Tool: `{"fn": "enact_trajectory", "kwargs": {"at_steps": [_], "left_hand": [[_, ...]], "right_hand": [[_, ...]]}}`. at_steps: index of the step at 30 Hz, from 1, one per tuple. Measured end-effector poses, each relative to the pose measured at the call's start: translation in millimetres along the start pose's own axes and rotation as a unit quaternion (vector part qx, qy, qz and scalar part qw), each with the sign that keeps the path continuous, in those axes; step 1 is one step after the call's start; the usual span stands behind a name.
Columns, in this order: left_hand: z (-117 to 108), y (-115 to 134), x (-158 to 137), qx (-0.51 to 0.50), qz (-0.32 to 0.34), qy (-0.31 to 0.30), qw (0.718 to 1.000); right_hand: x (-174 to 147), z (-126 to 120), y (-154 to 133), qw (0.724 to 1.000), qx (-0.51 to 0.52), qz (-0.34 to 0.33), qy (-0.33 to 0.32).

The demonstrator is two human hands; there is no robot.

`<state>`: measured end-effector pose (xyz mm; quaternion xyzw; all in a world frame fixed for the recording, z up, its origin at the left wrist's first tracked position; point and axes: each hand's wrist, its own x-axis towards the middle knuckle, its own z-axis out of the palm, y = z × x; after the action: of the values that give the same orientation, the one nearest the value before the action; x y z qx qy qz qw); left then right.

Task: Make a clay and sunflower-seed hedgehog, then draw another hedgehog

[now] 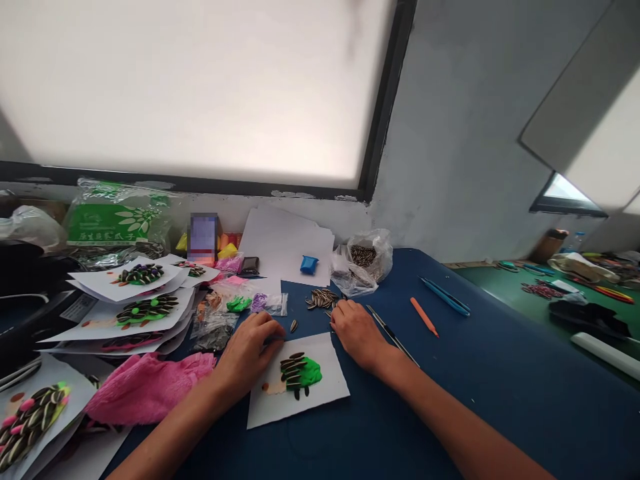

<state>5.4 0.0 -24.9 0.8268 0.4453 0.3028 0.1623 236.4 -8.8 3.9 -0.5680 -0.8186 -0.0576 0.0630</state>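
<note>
A white paper [325,393] lies on the dark blue table, bearing a hedgehog shape of green modelling clay [311,373]. Rows of striped sunflower seeds [294,375] are stuck in the clay's left half. My left hand [255,343] rests at the paper's upper left edge, fingers loosely stretched. One loose seed [293,326] lies just beyond it. My right hand [354,331] is by the paper's upper right corner, fingers curled together beside a small pile of sunflower seeds [321,298]. A small dark piece shows at its fingertips; whether it is gripped is unclear.
Finished-looking hedgehog cards [150,310] are stacked at left, near a pink cloth [155,387]. Clay packets [215,303] and a bag of seeds [363,260] stand behind. A craft knife [393,335], an orange marker [424,317] and blue tweezers [445,296] lie at right.
</note>
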Motion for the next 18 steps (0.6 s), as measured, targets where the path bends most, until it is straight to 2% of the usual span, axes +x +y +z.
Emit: {"fn": "enact_trajectory", "kwargs": {"at_steps": [5,11,15,18], "left_hand": [[4,5,0,0.011,0.009,-0.026,1.0],[7,4,0,0.009,0.0,-0.029,1.0],[8,2,1,0.016,0.01,-0.029,0.999],[9,1,1,0.025,0.019,-0.022,0.999]], "right_hand": [[-1,-9,3,1.0,0.022,0.001,0.012],[-19,-27,1,0.992,0.113,0.002,0.053],[-29,-30,-5,0.959,0.279,-0.005,0.041],[-34,-30,-14,0.936,0.351,-0.015,0.016]]}}
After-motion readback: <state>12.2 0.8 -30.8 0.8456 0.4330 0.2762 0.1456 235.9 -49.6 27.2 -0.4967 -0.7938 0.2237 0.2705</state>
